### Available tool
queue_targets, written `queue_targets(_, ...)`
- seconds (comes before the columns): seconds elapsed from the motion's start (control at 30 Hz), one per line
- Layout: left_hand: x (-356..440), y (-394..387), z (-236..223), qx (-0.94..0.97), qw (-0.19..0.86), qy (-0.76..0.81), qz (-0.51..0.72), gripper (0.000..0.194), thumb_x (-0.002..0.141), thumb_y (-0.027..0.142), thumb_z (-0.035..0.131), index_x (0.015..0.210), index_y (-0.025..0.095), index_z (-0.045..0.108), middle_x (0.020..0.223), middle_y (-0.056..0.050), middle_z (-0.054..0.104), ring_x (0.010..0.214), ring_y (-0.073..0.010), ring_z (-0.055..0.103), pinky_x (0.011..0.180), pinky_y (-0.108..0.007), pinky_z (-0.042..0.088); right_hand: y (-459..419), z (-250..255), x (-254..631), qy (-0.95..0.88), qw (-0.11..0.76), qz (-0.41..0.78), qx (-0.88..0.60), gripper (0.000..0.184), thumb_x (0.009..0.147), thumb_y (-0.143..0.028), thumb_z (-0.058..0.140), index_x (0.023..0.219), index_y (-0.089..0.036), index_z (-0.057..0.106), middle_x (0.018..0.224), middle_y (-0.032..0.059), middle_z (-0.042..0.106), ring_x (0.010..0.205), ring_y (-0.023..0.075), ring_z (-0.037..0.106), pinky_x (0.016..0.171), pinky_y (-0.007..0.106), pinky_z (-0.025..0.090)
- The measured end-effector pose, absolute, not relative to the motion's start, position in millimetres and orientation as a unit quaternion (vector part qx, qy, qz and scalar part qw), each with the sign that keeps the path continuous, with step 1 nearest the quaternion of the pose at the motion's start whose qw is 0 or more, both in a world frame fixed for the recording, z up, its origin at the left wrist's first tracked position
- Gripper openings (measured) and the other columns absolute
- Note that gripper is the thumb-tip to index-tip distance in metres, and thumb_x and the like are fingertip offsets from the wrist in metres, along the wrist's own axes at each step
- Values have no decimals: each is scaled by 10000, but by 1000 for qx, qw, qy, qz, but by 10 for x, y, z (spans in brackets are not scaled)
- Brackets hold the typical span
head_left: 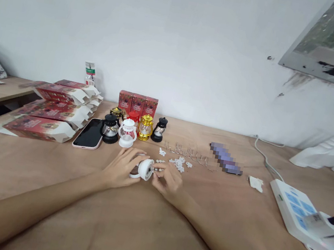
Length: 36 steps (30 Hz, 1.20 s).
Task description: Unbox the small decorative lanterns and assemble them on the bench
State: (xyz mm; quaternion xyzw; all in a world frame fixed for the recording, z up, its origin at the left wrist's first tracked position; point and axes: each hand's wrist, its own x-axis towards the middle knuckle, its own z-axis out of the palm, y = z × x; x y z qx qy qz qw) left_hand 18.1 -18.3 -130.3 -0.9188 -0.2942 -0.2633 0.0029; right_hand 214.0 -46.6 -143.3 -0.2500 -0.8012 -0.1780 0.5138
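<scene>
My left hand (125, 169) is wrapped round a small white lantern (146, 169), which lies on its side with its base facing right. At that base, the thumb and forefinger of my right hand (169, 182) are pinched together; whatever is between them is too small to make out. Just beyond my right fingers lie small white plastic pieces (179, 163) and several small round discs (160, 162). Behind my left hand stand finished-looking lanterns: a white lantern (127, 133), black lanterns (110, 129), a gold lantern (145, 128) and a red lantern (134, 116), partly hidden.
Flattened red boxes (46, 128) are stacked at left beside a phone (89, 133). Upright red boxes (138, 103) stand by the wall. Thin bent wires (192, 153) and a blurred purple object (225, 158) lie right of centre. A white power strip (296, 212) with plugs sits far right.
</scene>
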Motion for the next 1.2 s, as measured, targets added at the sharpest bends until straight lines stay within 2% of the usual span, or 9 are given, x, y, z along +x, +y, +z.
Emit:
queue_targets(0.13,185,-185,-1305,-918,1,-295,-264,462,742,201,535,1199,187,473,1185,-119,540,1151,-255,473,945,-398,348,-460,-1445,2148,-812,511,-158,-233,183,790,-40,492,749,-217,470,759,50,682,639,126,604,573,244,495)
queue_targets(0.33,179,-181,-1313,-919,0,-300,-255,460,754,236,551,1205,189,473,1196,-124,535,1142,-261,474,947,-405,341,-451,-1450,2148,-826,494,-138,-234,110,838,-105,506,821,-202,555,757,45,674,682,123,634,607,237,528)
queue_targets(0.6,184,-179,-1316,-918,2,-303,-254,457,759,242,555,1207,192,477,1200,-120,536,1143,-260,474,951,-402,338,-457,-1450,2180,-842,462,-140,-240,152,876,-128,473,882,-184,614,761,49,669,698,126,624,630,242,525)
queue_targets(1.2,173,-158,-1319,-927,17,-264,-265,468,728,199,558,1186,155,474,1163,-135,543,1108,-257,492,929,-396,352,-477,-1378,2191,-860,391,-268,-189,139,865,-74,488,864,-124,618,728,68,665,633,134,576,602,246,501)
